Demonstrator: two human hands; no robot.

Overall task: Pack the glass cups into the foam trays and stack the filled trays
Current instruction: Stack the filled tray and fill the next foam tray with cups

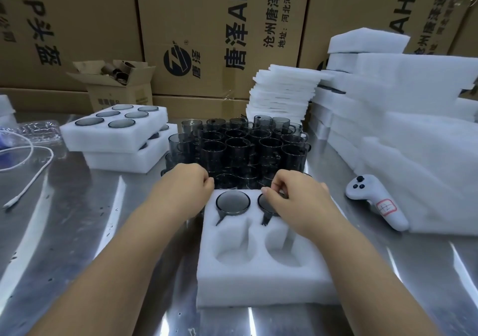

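A white foam tray (pixel 258 281) lies in front of me on the steel table. Its two far pockets each hold a dark glass cup: the left cup (pixel 232 202) sits fully in, and the right cup (pixel 266 206) is half covered by my right hand (pixel 292 196), whose fingers curl over its rim. The tray's two near pockets are bare foam. My left hand (pixel 186 183) hovers with curled fingers at the tray's far left corner, next to the cluster of loose smoky glass cups (pixel 238 149); I see nothing in it.
Two filled foam trays (pixel 116 134) are stacked at the left. Piles of spare foam (pixel 282 95) and bulky foam blocks (pixel 413 134) fill the right side. A white controller (pixel 375 201) lies right of the tray, a white cable (pixel 28 170) at the left. Cardboard boxes (pixel 207 25) wall the back.
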